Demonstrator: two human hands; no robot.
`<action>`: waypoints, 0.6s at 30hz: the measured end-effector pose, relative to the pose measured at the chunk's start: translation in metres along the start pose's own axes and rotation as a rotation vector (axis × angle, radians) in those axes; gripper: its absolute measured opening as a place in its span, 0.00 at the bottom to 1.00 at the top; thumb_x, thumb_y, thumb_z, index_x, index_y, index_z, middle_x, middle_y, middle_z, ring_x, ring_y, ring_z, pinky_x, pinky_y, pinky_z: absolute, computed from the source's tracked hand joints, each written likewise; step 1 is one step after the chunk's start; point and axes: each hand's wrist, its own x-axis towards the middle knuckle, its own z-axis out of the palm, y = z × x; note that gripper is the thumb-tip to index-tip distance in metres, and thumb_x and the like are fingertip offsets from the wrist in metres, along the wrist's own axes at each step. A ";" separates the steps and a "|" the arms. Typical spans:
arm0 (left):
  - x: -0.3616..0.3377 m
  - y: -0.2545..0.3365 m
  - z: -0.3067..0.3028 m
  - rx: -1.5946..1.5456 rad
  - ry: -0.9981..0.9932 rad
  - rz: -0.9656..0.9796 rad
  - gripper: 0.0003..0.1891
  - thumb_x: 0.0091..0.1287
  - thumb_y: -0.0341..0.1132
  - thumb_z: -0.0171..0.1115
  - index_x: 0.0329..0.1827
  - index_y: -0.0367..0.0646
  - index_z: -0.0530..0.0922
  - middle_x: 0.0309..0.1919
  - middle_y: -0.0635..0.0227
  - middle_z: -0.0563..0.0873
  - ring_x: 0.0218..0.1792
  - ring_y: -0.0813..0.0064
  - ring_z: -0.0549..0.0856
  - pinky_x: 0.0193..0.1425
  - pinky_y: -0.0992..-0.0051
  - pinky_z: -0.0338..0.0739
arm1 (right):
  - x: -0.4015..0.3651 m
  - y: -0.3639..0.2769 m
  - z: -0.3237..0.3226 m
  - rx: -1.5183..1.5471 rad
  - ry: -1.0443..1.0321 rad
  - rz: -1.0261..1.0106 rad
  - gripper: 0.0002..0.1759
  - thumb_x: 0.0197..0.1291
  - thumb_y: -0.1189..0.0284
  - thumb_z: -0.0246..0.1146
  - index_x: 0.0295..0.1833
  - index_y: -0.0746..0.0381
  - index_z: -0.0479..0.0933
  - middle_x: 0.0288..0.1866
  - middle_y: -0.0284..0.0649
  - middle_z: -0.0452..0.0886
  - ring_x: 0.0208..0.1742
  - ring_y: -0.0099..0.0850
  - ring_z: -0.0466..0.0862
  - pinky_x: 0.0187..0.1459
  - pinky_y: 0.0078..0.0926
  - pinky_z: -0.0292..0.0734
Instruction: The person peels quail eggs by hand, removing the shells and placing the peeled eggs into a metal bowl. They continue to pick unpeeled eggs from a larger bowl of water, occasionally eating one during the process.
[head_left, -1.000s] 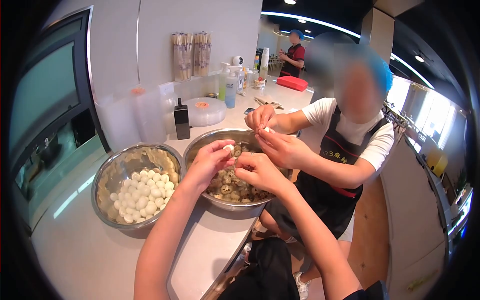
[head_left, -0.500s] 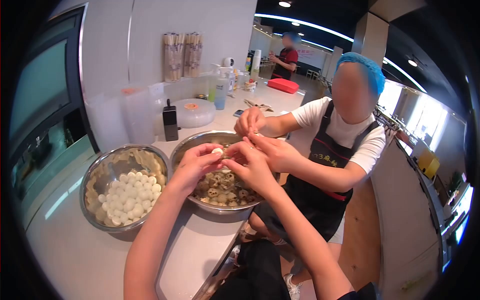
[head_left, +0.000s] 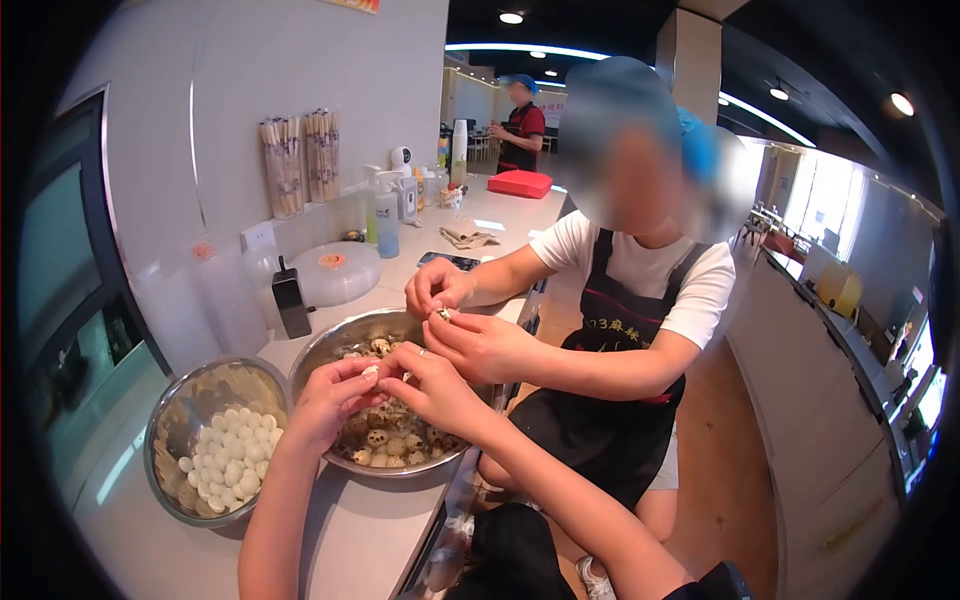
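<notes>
Head view: a long room with a pale wall (head_left: 300, 60) on the left, ceiling lights above and a wooden floor (head_left: 740, 470) on the right. A pale bench (head_left: 370, 520) runs from the near edge away along the wall. Across its corner stands a co-worker in a white shirt and a dark apron (head_left: 600, 400); a second person (head_left: 520, 120) stands far off at the bench's end.

On the bench, nearest the person, are two steel bowls side by side. The larger bowl (head_left: 330, 350) holds speckled eggs (head_left: 390, 440); the smaller bowl (head_left: 200, 390), to its left, holds peeled white eggs (head_left: 225, 470). Behind them, along the wall, are a round lidded dish (head_left: 335, 270), a black device (head_left: 291, 300), bundles of chopsticks (head_left: 300, 160), a few bottles (head_left: 387, 215) and a red tray (head_left: 520, 183).

The person's left hand (head_left: 335, 400) and right hand (head_left: 435, 385) meet over the larger bowl, just above the speckled eggs. The left grip is pinched on a small white egg (head_left: 371, 372), finger and thumb pressed together around it; the right grip is curled, its fingertips pressed onto the same egg from the other side. Just beyond, over the bowl's far rim, the co-worker's hands (head_left: 480, 345) pinch another egg (head_left: 443, 314) between them.
</notes>
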 end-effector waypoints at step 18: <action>0.000 0.000 0.000 -0.036 -0.066 0.028 0.12 0.59 0.31 0.56 0.44 0.36 0.72 0.38 0.68 0.78 0.36 0.80 0.79 0.44 0.80 0.75 | 0.000 0.009 0.005 -0.146 0.059 -0.087 0.05 0.55 0.77 0.52 0.36 0.65 0.64 0.30 0.44 0.69 0.32 0.36 0.71 0.34 0.28 0.66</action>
